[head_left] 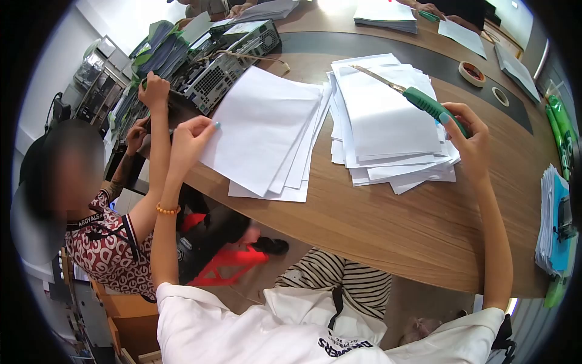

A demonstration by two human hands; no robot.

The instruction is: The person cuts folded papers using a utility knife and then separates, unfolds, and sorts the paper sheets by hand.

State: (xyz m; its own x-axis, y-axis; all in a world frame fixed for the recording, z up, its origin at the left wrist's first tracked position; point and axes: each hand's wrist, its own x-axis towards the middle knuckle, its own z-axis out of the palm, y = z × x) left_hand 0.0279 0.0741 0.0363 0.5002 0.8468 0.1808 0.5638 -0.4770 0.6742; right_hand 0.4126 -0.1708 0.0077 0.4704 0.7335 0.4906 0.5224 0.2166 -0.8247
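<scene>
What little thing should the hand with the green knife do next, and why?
Maybe the right hand should bring the green-handled knife slowly left, towards the loose white paper sheets on the left. The left hand pinches their left edge, but the knife's bare metal blade is over the other white paper pile, away from those sheets.

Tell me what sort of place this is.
Probably an office or shared workroom: there is a large wooden table with stacks of white paper on it, and metal computer cases toward the left.
</scene>
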